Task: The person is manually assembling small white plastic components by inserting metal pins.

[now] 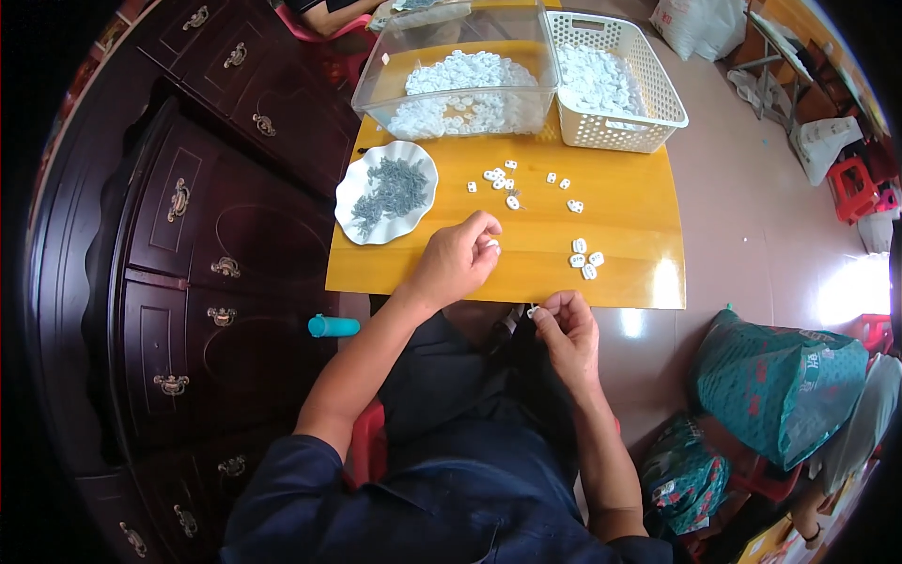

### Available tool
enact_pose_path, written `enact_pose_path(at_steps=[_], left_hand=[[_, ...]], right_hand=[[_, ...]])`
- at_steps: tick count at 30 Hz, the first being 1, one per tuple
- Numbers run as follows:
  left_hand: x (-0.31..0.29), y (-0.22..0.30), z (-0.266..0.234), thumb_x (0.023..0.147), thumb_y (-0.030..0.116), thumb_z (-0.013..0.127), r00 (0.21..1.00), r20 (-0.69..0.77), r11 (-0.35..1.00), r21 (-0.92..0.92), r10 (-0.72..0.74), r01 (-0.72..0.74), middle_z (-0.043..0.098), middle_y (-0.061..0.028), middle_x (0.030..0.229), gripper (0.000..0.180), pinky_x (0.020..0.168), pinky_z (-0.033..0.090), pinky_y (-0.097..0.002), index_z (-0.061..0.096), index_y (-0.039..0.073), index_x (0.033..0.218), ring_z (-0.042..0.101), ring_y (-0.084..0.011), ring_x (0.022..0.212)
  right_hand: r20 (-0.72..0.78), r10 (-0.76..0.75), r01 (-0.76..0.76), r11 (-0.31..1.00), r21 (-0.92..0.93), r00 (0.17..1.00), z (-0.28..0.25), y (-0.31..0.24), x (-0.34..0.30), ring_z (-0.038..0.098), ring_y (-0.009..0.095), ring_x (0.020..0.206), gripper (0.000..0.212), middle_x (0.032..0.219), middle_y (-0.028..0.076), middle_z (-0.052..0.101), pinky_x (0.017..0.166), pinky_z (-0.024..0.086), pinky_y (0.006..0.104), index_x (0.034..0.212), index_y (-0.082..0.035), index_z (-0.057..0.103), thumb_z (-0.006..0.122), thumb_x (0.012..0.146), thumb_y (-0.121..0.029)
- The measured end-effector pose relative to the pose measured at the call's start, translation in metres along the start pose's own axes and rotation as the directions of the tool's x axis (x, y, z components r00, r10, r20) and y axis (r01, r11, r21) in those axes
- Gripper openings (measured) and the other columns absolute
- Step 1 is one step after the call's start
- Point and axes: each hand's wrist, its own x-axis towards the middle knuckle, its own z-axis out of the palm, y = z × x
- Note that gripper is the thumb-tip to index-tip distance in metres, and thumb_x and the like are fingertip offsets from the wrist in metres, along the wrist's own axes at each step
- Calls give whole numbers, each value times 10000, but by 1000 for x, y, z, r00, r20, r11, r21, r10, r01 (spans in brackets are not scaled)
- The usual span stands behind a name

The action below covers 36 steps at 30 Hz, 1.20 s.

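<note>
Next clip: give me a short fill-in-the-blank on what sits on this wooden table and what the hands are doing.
1. The small grey parts lie heaped on a white ____ with a wavy rim.
2. Beside the clear plastic bin stands a white ____ with slotted walls.
3. The right hand pinches a small ____ piece at the table's near edge.
4. The left hand rests on the ____.

Missing: plate; basket; white; table

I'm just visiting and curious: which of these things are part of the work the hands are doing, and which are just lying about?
In use:
left hand and right hand, each pinching a small white piece
loose white pieces on the wooden table
white dish of grey metal bits
clear tub and white basket of white pieces

Lying about:
teal bags
teal cylinder
red stool
dark wooden cabinet
</note>
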Motion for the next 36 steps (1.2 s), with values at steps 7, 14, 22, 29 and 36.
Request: enact_pose_path(at_steps=[7,14,22,29,36], left_hand=[[-18,10,-1,914,2,668,988,126,918,-373,-91,132,595,39,751,98,576,424,-202,657,3,1011,506,-6,649],[-17,9,-6,933,36,679,993,100,952,-306,57,-24,626,30,783,110,615,457,-182,666,-8,1033,527,-20,664],[-24,10,1,961,37,637,977,196,881,-445,-80,161,639,12,791,112,634,504,-194,665,-8,1060,582,-30,685],[-30,6,6,917,5,677,967,255,870,-474,-10,134,660,10,833,207,648,508,-194,688,6,1124,595,-34,702],[-34,8,6,880,-21,697,947,322,887,-439,9,141,678,0,839,261,646,495,-211,706,25,1137,596,-45,697]], right_hand=[[6,3,-3,1000,-13,1000,0,1,0,553,38,712,89,804,-14,607,664,462,194,963,-8,567,653,943,-17],[35,12,-12,1000,21,999,0,2,0,546,56,709,115,840,-19,566,658,460,199,991,-34,544,648,949,-14],[61,17,-17,1000,10,998,-1,4,-1,548,54,732,118,859,-14,574,664,462,201,1003,-33,543,645,947,-13],[66,14,-15,1000,10,998,0,5,-2,551,55,741,126,872,-10,582,671,463,201,1014,-32,545,651,947,-21],[34,-8,8,1000,11,999,3,6,-1,554,32,720,97,810,-12,612,646,448,200,960,-8,571,662,932,-22]])
